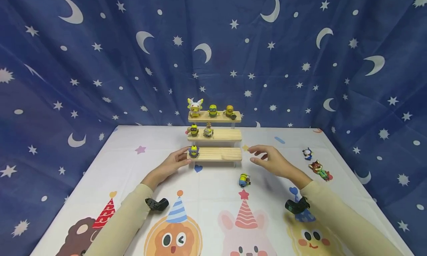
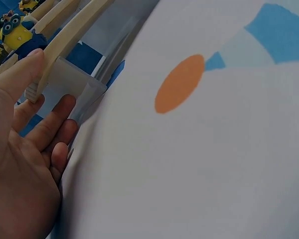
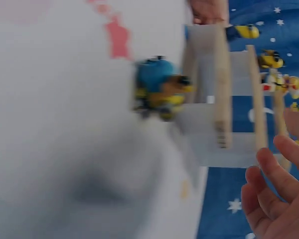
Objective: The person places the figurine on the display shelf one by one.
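A three-tier wooden display shelf point(image 1: 217, 154) with clear supports stands at the back of the table. My left hand point(image 1: 171, 165) pinches the left end of its lowest board, thumb point(image 2: 27, 67) on the front edge and a fingertip underneath. Close to that thumb, a minion figurine in dark blue point(image 1: 194, 151) stands on the same board. To the right of the shelf my right hand point(image 1: 271, 162) hovers with loosely bent fingers and holds nothing. On the table before the shelf's right end is a blue-and-yellow minion figurine point(image 1: 244, 180), blurred in the right wrist view.
The middle board carries two figurines, one a dark-clad minion point(image 1: 194, 130). On the top board are a white-and-yellow horned figurine point(image 1: 195, 107), a green-and-yellow minion point(image 1: 212, 110) and a brownish one point(image 1: 229, 111). A fox figurine point(image 1: 319, 170) and a small blue-and-white figurine point(image 1: 307, 153) lie far right.
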Demonstrator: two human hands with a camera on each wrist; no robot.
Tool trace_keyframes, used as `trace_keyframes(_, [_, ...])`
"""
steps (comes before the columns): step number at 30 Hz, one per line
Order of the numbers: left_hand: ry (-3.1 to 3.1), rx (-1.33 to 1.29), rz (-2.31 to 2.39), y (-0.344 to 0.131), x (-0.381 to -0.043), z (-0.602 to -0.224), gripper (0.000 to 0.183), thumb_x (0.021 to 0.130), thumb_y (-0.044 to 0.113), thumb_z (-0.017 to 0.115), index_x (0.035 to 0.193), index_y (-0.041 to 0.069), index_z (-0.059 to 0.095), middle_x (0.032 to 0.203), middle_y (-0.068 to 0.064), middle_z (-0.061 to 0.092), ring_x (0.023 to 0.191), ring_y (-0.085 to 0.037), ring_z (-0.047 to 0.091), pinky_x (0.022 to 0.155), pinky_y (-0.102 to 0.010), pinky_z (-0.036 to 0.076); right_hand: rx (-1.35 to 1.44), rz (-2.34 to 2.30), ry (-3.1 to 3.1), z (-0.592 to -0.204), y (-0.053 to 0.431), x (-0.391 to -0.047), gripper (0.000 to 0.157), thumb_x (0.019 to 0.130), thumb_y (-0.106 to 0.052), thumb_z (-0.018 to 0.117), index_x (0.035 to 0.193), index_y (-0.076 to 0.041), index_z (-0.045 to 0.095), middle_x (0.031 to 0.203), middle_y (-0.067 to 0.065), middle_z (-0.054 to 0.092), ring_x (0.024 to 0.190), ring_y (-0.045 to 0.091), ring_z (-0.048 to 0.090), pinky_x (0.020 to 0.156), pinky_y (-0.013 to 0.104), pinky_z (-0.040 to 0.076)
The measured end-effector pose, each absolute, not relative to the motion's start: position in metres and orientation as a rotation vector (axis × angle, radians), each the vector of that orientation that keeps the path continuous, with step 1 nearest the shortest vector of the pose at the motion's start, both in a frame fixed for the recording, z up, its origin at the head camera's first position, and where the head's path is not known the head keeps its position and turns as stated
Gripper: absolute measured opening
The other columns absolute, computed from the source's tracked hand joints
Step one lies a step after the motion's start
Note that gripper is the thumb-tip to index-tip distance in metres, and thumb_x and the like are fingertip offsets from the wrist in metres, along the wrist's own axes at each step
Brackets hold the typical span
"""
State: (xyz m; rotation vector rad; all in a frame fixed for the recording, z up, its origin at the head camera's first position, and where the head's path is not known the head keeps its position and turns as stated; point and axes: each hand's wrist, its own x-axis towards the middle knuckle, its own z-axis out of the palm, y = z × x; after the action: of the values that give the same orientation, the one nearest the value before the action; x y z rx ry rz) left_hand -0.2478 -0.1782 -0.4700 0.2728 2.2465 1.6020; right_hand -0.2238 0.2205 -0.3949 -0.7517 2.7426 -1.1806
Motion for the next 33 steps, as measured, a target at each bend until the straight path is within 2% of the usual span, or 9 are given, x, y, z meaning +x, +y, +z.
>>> trace_keyframes(5, [2.257,0.293,1.595,-0.179,-0.247,-0.471,0.077,0.102,0.033,0.061,0.163,0.013,0.019,0.159,-0.027,0.038,0.149,-0.042,0.036,0.123,-0.06,0.025,-0.749,-1.16,2.686,-0.422,0.228,-0.213,0.034,0.096,-0.01,0.068,0.128,0.0,0.066,0.128,0.023,0.067,0.114,0.041,0.062,0.089,0.043,0.055])
trace_keyframes(12, [2.251,0.287,1.613,-0.181,-0.248,-0.474,0.077,0.102,0.032,0.062,0.163,0.014,0.02,0.16,-0.028,0.035,0.15,-0.043,0.034,0.123,-0.06,0.025,-0.774,-1.163,2.582,-0.447,0.23,-0.209,0.037,0.094,-0.008,0.07,0.129,0.003,0.064,0.13,0.022,0.067,0.113,0.035,0.061,0.085,0.031,0.055])
trace_keyframes(15, [2.253,0.286,1.604,-0.182,-0.249,-0.473,0.077,0.101,0.033,0.063,0.163,0.014,0.02,0.16,-0.028,0.034,0.15,-0.043,0.033,0.123,-0.061,0.025,-0.777,-1.154,2.564,-0.451,0.229,-0.21,0.04,0.094,-0.011,0.071,0.13,0.003,0.064,0.131,0.021,0.066,0.115,0.036,0.061,0.091,0.037,0.054])
trace_keyframes(17, [2.255,0.289,1.596,-0.182,-0.25,-0.473,0.078,0.101,0.035,0.063,0.163,0.014,0.02,0.16,-0.028,0.034,0.15,-0.044,0.033,0.123,-0.061,0.024,-0.771,-1.142,2.553,-0.452,0.228,-0.21,0.041,0.094,-0.013,0.071,0.131,0.004,0.063,0.132,0.022,0.066,0.119,0.039,0.06,0.096,0.046,0.053])
trace_keyframes(22, [2.26,0.279,1.579,-0.182,-0.25,-0.471,0.08,0.1,0.038,0.063,0.163,0.015,0.019,0.161,-0.027,0.033,0.151,-0.043,0.031,0.123,-0.062,0.023,-0.779,-1.105,2.524,-0.45,0.225,-0.211,0.045,0.094,-0.015,0.072,0.133,0.004,0.062,0.136,0.023,0.063,0.129,0.045,0.054,0.107,0.062,0.045])
trace_keyframes(29, [2.257,0.29,1.58,-0.183,-0.25,-0.472,0.079,0.101,0.036,0.063,0.163,0.015,0.018,0.161,-0.027,0.033,0.151,-0.043,0.031,0.123,-0.062,0.022,-0.821,-1.067,2.529,-0.45,0.216,-0.211,0.045,0.093,-0.019,0.073,0.13,0.005,0.064,0.134,0.025,0.061,0.132,0.046,0.05,0.114,0.066,0.035])
trace_keyframes(33, [2.241,0.306,1.596,-0.183,-0.25,-0.474,0.079,0.101,0.035,0.062,0.164,0.016,0.018,0.16,-0.028,0.035,0.15,-0.043,0.033,0.124,-0.062,0.022,-0.828,-1.035,2.555,-0.451,0.21,-0.209,0.039,0.093,-0.021,0.074,0.124,0.002,0.069,0.133,0.024,0.061,0.132,0.046,0.05,0.114,0.066,0.035])
